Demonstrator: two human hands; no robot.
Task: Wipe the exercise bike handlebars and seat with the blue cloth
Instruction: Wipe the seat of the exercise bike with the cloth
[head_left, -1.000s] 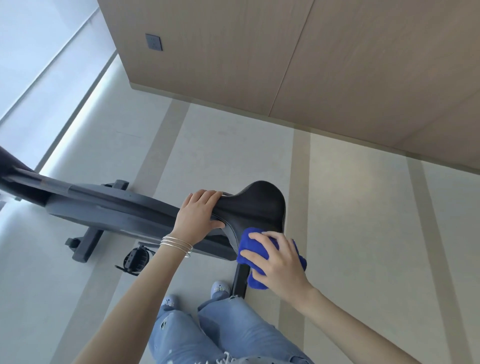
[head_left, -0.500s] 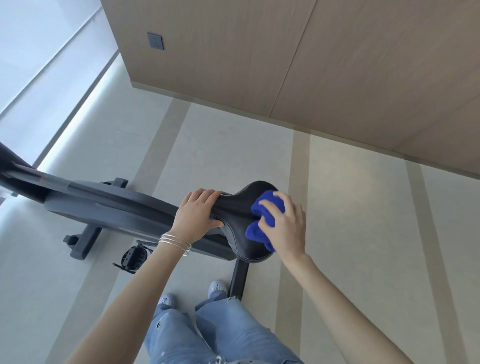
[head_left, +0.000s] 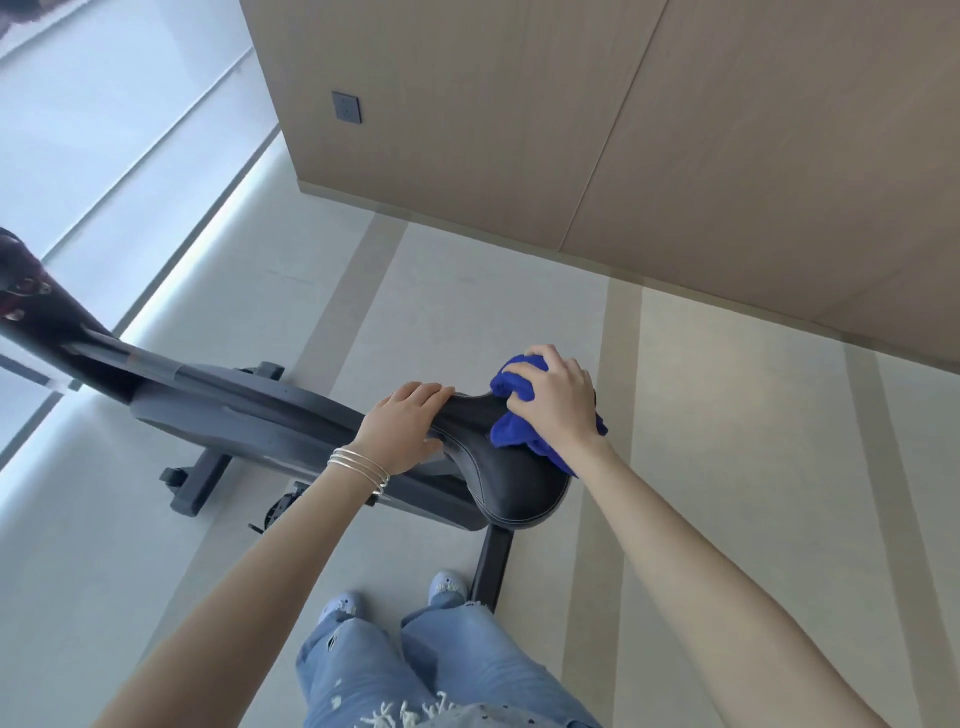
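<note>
The right hand (head_left: 558, 402) presses the bunched blue cloth (head_left: 511, 415) onto the black seat (head_left: 498, 467), fingers curled over it. The left hand (head_left: 402, 428) grips the seat's narrow nose, which points left toward the bike frame (head_left: 234, 410). No writing is legible.

Home workout corner: exercise bike (head_left: 249, 415), wood-panelled wall (head_left: 571, 130).

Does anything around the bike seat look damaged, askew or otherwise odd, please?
Nothing stands out. The black padded bike seat looks intact and level, the bunched blue cloth lies under the right hand, and the left hand grips its nose.
</note>
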